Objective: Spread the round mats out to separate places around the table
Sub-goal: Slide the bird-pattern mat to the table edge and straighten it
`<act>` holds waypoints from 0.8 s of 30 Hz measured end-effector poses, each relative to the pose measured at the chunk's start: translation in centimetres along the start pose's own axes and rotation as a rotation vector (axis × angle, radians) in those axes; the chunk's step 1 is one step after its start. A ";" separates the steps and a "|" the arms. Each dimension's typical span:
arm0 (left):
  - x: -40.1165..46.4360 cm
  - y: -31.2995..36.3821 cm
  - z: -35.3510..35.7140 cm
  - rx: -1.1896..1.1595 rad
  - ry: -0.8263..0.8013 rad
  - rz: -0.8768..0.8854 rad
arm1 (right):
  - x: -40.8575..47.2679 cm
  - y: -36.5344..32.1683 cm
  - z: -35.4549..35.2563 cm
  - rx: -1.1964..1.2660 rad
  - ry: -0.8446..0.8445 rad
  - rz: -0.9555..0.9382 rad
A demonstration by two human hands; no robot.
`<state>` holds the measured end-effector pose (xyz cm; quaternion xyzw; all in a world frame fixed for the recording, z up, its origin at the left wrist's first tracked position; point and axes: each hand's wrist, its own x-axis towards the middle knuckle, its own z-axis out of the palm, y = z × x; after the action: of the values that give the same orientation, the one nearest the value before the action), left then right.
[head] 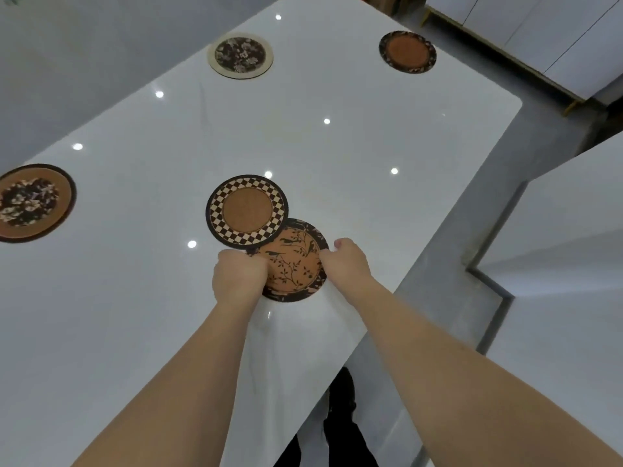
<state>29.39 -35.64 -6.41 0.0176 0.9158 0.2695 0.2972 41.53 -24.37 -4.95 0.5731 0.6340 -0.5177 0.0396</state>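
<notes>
Two bare forearms reach over a glossy white table [337, 146], where the left hand [239, 278] pinches the near edge of a checker-rimmed mat [247, 211] overlapping a bird-and-branch mat [293, 261]. The right hand [347, 261] grips the bird mat's right rim. Three more round mats lie well apart: a floral brown mat [33, 202] at left, a cream-rimmed floral mat [240, 55] and a dark-rimmed orange mat [407, 52] far off.

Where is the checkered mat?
The checkered mat is mid-table in the head view, held by the left hand, its edge overlapping the bird mat.
</notes>
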 end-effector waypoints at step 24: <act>3.6 24.3 17.1 -0.045 -0.118 0.499 | 18.1 2.0 -21.4 -0.039 0.533 -0.090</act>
<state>32.80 -5.88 -7.70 0.2521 0.8581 0.3533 0.2746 48.59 2.66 -7.95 0.6595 0.6569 -0.3373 -0.1407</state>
